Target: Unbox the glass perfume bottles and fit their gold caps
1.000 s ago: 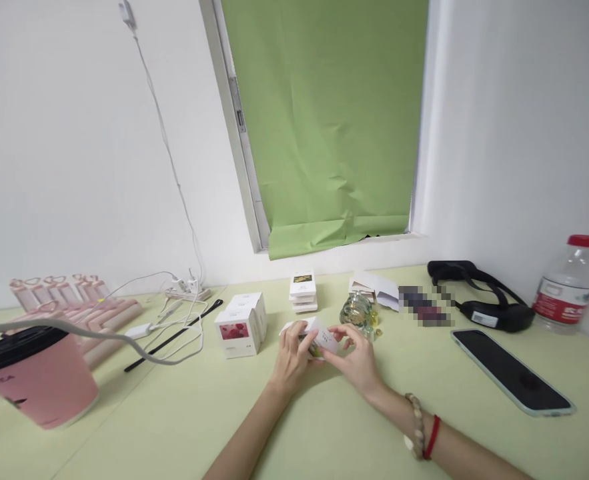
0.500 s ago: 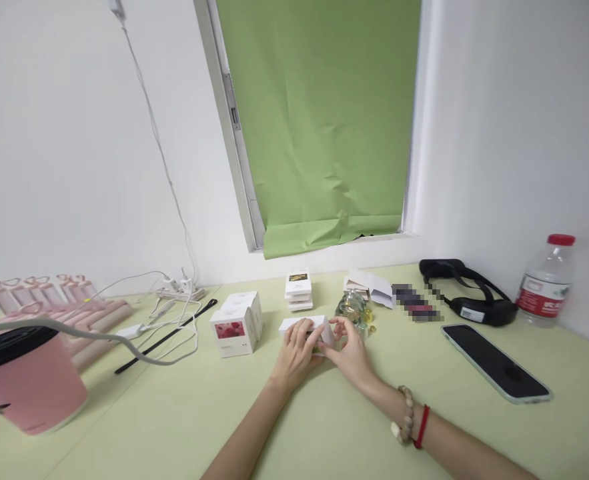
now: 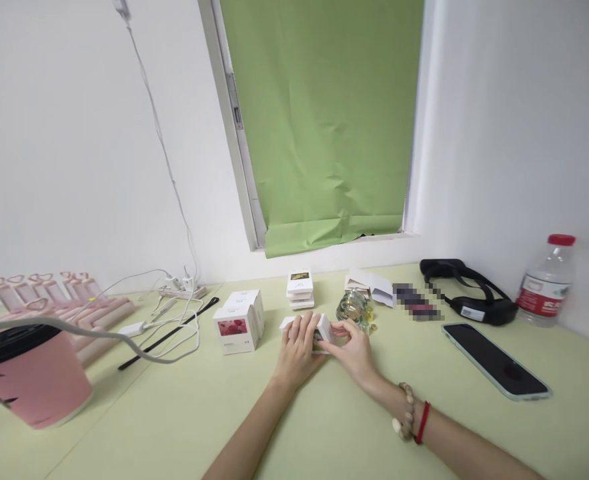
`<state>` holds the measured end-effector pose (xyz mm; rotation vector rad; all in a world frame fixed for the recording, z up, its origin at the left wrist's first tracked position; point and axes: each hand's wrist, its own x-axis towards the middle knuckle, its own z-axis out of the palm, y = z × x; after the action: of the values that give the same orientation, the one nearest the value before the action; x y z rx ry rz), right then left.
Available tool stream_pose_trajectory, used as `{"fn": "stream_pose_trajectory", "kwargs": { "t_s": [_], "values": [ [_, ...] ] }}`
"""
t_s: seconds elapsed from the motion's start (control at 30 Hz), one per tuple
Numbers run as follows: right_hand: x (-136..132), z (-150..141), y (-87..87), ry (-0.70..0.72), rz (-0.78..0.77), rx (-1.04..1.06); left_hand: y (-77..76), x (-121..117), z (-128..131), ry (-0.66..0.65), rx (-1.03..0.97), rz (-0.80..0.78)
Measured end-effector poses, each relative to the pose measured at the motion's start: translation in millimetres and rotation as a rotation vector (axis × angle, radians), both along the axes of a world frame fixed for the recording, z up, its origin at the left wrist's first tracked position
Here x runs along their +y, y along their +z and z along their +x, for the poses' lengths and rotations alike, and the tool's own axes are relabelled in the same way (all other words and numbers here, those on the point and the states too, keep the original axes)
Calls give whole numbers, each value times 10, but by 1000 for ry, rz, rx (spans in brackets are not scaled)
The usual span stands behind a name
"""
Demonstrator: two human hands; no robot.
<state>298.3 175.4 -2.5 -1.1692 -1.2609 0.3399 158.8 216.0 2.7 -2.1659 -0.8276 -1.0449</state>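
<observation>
A small white box [image 3: 326,326] lies on the table between my two hands. My left hand [image 3: 298,350] rests over its top and near side with the fingers curled round it. At the right end, my right hand [image 3: 354,353] grips the box with thumb and fingers; part of a printed face shows between the hands. Left of them stand several white boxes [image 3: 237,325] side by side with a red picture on the front. Behind is a stack of white boxes [image 3: 300,287]. Just beyond my right hand sits a heap of clear, yellowish glassy pieces [image 3: 353,307].
Folded white cards [image 3: 380,289], a black headset [image 3: 484,308], a phone [image 3: 497,360] and a water bottle [image 3: 545,283] are on the right. On the left stand a pink cup [image 3: 34,380], pink tubes [image 3: 109,317] and white cables [image 3: 189,333]. A grey cable [image 3: 99,333] crosses before the cup.
My right hand has turned slightly, its fingers now lower against the box's right end. My left hand stays on the box. The view has shifted a little.
</observation>
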Motion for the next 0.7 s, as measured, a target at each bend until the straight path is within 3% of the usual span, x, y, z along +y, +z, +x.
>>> {"fn": "stream_pose_trajectory", "kwargs": {
  "t_s": [0.17,0.37,0.53,0.7],
  "values": [
    [9,4,15,-55,-29,18,-9,23,5,1,4,-5],
    [-103,-91,69,74,35,-64,19,23,15,-28,-21,-31],
    [-165,-165,80,-9,19,14,65,1,1,-41,-67,-62],
    [-101,-75,84,40,-44,38,79,6,3,-42,-79,-48]
  ]
}}
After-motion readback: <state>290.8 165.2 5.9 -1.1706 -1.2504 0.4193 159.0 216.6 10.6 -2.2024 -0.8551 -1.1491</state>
